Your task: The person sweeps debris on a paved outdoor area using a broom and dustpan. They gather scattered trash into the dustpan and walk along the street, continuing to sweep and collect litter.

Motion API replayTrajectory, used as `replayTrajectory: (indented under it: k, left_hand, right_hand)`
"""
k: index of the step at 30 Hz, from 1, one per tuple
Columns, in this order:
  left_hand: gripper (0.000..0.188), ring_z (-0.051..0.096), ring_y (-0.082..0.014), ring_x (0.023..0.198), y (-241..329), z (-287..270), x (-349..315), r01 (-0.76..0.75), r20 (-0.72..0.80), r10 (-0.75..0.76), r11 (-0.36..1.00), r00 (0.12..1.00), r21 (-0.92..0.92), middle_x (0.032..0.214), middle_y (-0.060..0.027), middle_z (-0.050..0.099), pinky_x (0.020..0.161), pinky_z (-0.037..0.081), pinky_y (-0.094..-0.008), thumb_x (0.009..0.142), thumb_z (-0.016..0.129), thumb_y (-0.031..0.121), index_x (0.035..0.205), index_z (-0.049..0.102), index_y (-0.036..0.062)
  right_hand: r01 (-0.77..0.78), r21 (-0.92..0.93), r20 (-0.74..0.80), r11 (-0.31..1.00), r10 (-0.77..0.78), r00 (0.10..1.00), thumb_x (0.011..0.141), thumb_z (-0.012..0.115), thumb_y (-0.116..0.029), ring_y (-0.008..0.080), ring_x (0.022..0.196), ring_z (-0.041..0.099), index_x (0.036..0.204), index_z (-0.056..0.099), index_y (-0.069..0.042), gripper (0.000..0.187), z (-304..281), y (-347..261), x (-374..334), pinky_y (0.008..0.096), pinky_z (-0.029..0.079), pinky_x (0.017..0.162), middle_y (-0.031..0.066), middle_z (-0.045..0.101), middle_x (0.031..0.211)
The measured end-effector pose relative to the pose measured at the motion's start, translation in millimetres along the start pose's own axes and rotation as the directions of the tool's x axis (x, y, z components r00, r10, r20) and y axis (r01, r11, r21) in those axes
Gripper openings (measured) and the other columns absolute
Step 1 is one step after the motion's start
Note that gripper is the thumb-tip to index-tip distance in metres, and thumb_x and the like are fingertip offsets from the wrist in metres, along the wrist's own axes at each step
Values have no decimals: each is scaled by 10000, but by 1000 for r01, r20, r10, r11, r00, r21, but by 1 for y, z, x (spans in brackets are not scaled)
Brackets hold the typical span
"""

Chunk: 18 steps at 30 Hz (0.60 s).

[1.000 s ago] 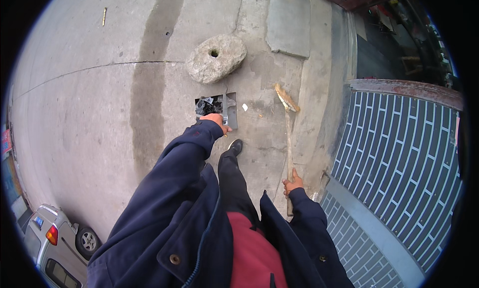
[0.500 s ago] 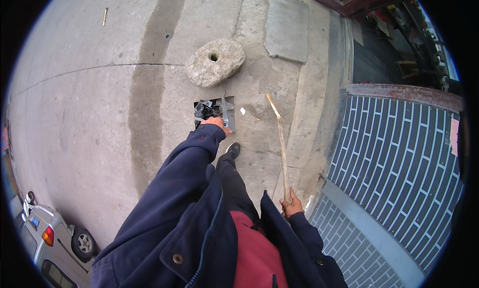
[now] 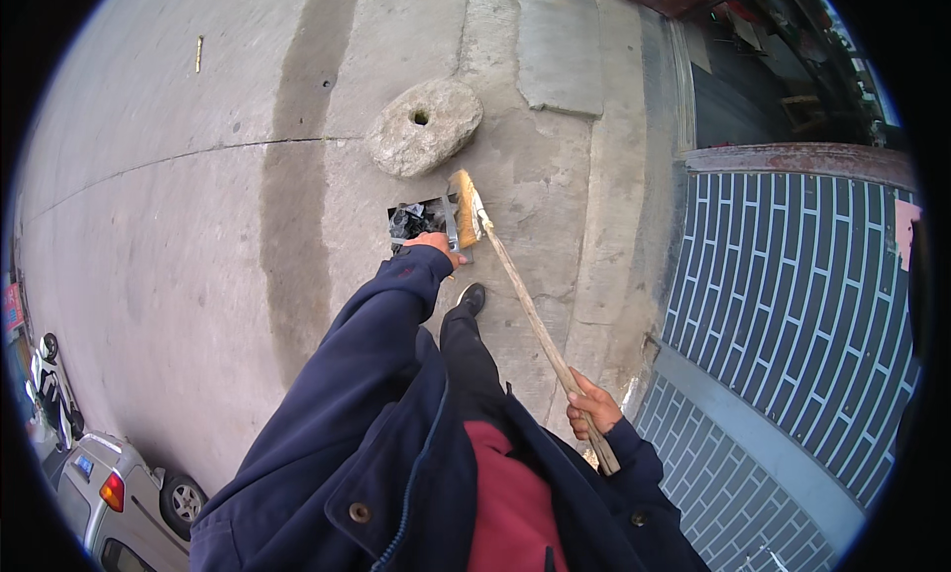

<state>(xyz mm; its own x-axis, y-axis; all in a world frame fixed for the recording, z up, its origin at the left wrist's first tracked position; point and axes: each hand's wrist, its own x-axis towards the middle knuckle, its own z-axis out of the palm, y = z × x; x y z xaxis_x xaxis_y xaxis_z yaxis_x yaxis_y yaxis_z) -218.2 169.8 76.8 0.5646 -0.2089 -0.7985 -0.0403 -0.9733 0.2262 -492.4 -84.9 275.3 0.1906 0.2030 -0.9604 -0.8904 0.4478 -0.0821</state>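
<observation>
My left hand (image 3: 431,243) is closed at the near side of a grey metal dustpan (image 3: 451,222) low over the concrete, its grip mostly hidden under the fingers. Crumpled black and grey rubbish (image 3: 411,219) fills the left part of the pan. In my right hand (image 3: 594,406), fingers wrap round the wooden handle of a broom (image 3: 532,312), near its upper end. The yellowish bristles (image 3: 464,208) rest at the pan's right edge, apparently touching it. My shoe (image 3: 473,298) stands just below the pan.
A round stone with a hole (image 3: 424,141) lies beyond the dustpan, and a flat grey slab (image 3: 560,52) farther right. A brick-patterned wall (image 3: 783,295) and a doorway (image 3: 783,87) border the right side. A silver vehicle (image 3: 129,493) stands at the lower left.
The broom has swung left, bringing its bristles from the open concrete to the dustpan's edge. The white scrap beside the pan is no longer visible. My left hand has hardly moved.
</observation>
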Motion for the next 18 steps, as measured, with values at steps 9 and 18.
replayTrajectory:
  k: [9, 18]
  left_hand:
    - [640, 608, -308, 1112, 1, 2, 3, 15, 12, -16, 1000, 1000, 26, 1141, -153, 662, 914, 455, -453, 751, 684, 592, 1118, 672, 68]
    - [631, 638, -305, 1038, -1, 8, 12, 18, -2, -17, 999, 1000, 50, 1047, -148, 686, 891, 466, -398, 752, 680, 601, 1081, 666, 63]
  right_hand:
    - [-1, -581, -450, 814, -320, 834, 849, 611, -63, 194, 460, 537, 1514, 230, -162, 772, -19, 33, 103, 341, 464, 433, 126, 592, 724]
    - [74, -464, -166, 883, -168, 972, 841, 650, -77, 163, 443, 537, 1510, 255, -156, 781, 7, 86, 82, 315, 455, 442, 84, 566, 622]
